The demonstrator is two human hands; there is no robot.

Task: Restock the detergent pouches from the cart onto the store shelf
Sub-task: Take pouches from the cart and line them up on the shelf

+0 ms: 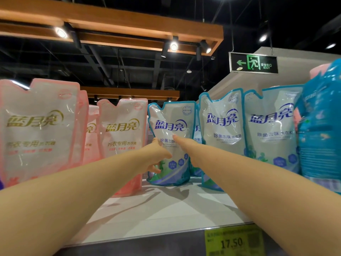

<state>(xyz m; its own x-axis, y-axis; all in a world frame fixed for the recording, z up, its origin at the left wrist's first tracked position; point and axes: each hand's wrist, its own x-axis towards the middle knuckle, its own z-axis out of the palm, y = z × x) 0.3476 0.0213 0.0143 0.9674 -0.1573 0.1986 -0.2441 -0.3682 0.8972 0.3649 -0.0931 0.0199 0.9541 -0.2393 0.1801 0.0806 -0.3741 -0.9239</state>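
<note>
Store shelf [166, 215] holds pink pouches [36, 126] at 9 o'clock, blue pouches [271, 130] at 3. Left hand [156, 154] and right hand [185, 146] clasp 1 blue pouch [171, 115] between them at 12 o'clock.

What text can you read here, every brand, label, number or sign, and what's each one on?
"蓝月亮": brand on the pink pouches and blue pouches.
"内衣专用": pink pouches.
"除菌去味": blue pouches.
"安全出口 EXIT": exit sign, with a left arrow.
"17.50": price tag.
The smaller print on the pouches and the tag is too blurred to read.
</note>
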